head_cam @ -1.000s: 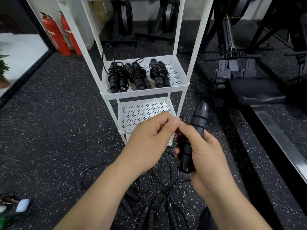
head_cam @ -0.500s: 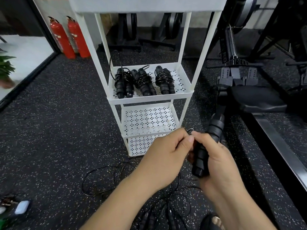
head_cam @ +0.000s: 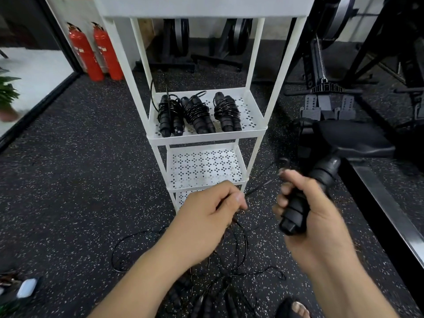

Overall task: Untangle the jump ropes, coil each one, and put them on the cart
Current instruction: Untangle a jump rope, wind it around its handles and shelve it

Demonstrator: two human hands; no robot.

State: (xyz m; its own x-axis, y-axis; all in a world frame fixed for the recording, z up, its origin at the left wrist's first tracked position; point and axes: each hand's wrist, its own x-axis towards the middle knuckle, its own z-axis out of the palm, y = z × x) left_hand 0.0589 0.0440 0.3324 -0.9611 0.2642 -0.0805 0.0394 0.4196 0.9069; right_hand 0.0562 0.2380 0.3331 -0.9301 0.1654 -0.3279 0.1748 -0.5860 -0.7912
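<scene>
Hands now apart: left hand pinching the cord; right hand fisted around handles.

Both forearms reach in from bottom of frame. Left hand centre, knuckles up, thumb & fingers pinched. Right hand lower right, fist curled closed, thumb on top.

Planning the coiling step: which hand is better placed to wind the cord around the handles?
Left. The left hand already pinches the cord, while the right hand is full, gripping the handles.
</scene>
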